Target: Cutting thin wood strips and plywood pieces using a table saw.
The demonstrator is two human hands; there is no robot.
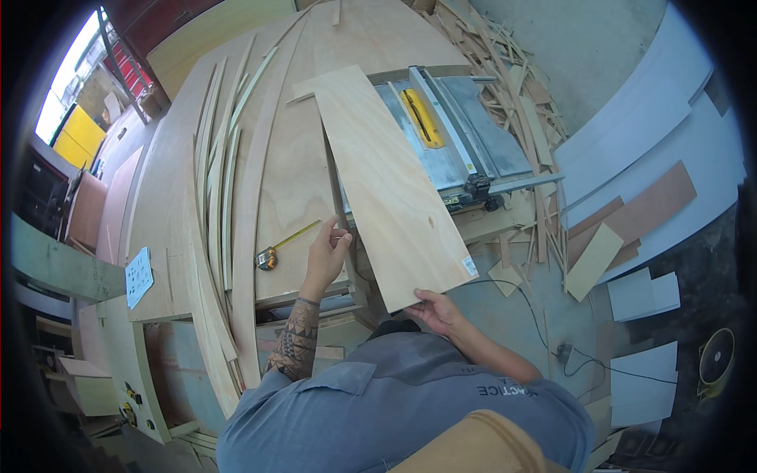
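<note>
A long plywood panel [398,177] with a small label at its near right corner slants from me toward the far side of the workbench. My right hand [436,311] grips its near edge, thumb on top and fingers underneath. Just left of the panel's long edge, my left hand [327,251] is raised with loosely bent fingers, and nothing shows in it. Left of that hand, a tape measure [266,258] lies on the bench with its yellow blade pulled partly out. Under and beyond the panel sits a table saw [465,118] with a yellow blade insert and a metal fence.
Long thin wood strips [213,173] lie along the left of the plywood-topped bench [293,173]. A heap of offcuts [524,102] is piled beyond the saw. White sheets [643,158] lie at the right, and a black cable [599,364] crosses the floor. A printed paper [139,278] rests at the bench's left.
</note>
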